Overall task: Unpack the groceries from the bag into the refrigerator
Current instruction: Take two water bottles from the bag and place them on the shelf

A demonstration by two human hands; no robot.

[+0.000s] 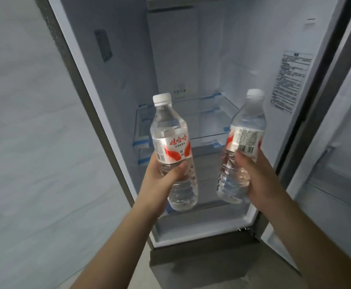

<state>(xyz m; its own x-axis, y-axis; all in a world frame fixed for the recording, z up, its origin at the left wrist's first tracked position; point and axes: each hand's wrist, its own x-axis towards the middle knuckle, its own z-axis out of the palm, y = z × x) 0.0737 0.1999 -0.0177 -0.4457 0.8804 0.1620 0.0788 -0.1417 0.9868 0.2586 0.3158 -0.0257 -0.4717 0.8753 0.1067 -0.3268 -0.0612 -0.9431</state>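
Observation:
The refrigerator [128,65] stands open in front of me, its white inside bare. My left hand [162,180] grips the lower half of a clear water bottle [170,130] with a white cap and a red and white label. My right hand [256,178] grips a second water bottle [246,126] of the same kind, its barcode side facing me. Both bottles are upright, held side by side in front of the glass shelf [203,113]. No bag is in view.
The fridge door [337,155] hangs open at the right, with door bins on its inner side. A pale wall [24,142] runs along the left. Below the shelves lies the compartment's white front ledge [201,234]. A printed sticker [291,80] sits on the right inner wall.

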